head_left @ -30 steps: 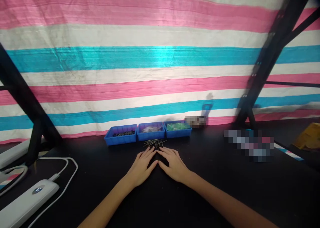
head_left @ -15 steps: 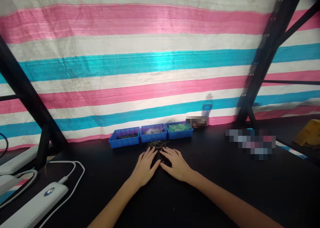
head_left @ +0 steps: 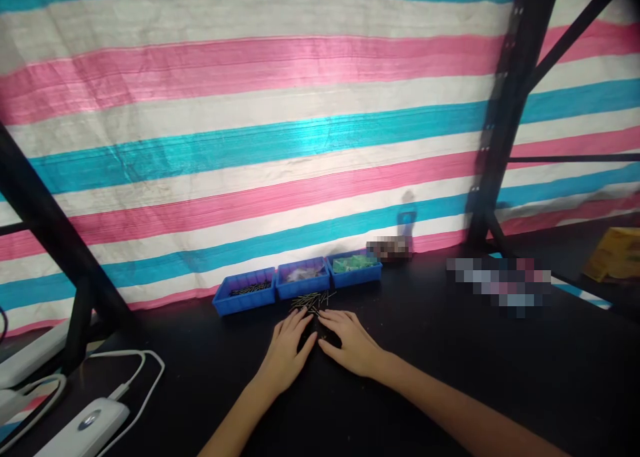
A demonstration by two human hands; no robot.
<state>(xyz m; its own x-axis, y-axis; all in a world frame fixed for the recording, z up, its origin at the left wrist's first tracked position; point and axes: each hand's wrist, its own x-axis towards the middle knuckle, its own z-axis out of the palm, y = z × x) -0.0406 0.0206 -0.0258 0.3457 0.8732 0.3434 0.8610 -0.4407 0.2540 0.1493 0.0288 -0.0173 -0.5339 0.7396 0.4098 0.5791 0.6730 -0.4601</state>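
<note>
My left hand [head_left: 286,351] lies on the black tabletop [head_left: 425,350], fingers spread and holding nothing. Opposite it, my right hand [head_left: 353,342] rests palm down with its thumb apart from the fingers. Both sets of fingertips are at the near edge of a loose pile of thin dark screws or nails [head_left: 313,301]. Behind the pile stand three blue bins in a row: the left bin [head_left: 245,301] holds similar thin pieces, the middle bin [head_left: 303,287] clear plastic bags, and the right bin [head_left: 356,277] green packets.
A white power strip [head_left: 85,430] with a white cable [head_left: 155,383] lies at the left. Black frame posts rise on both sides before a striped sheet [head_left: 250,137]. Blurred items [head_left: 500,283] and a yellow object [head_left: 614,255] are at the right.
The camera view has tilted and shifted slightly, so the bins and hands appear a little lower. The hands stay beside the pile, much as before.
</note>
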